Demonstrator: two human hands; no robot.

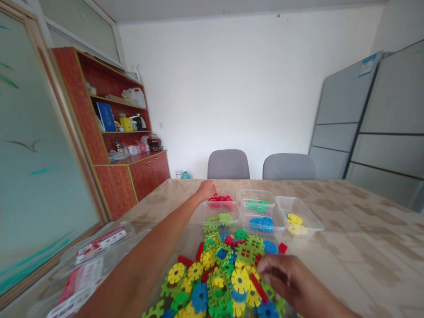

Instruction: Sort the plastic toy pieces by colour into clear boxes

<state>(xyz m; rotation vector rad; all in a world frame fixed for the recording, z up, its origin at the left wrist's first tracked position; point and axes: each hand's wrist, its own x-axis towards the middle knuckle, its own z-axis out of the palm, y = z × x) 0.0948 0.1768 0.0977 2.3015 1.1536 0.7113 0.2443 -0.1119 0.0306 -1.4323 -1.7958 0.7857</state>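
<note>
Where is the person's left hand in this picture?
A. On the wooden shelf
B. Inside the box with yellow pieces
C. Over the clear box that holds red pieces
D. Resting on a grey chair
C: the left hand is stretched out to the far clear box with red pieces, while the right hand stays at the mixed pile close to the person.

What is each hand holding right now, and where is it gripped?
Left hand is over the tub of red pieces; whether it grips one cannot be told. Right hand rests on the pile of toy pieces, fingertips touching, nothing lifted.
</note>
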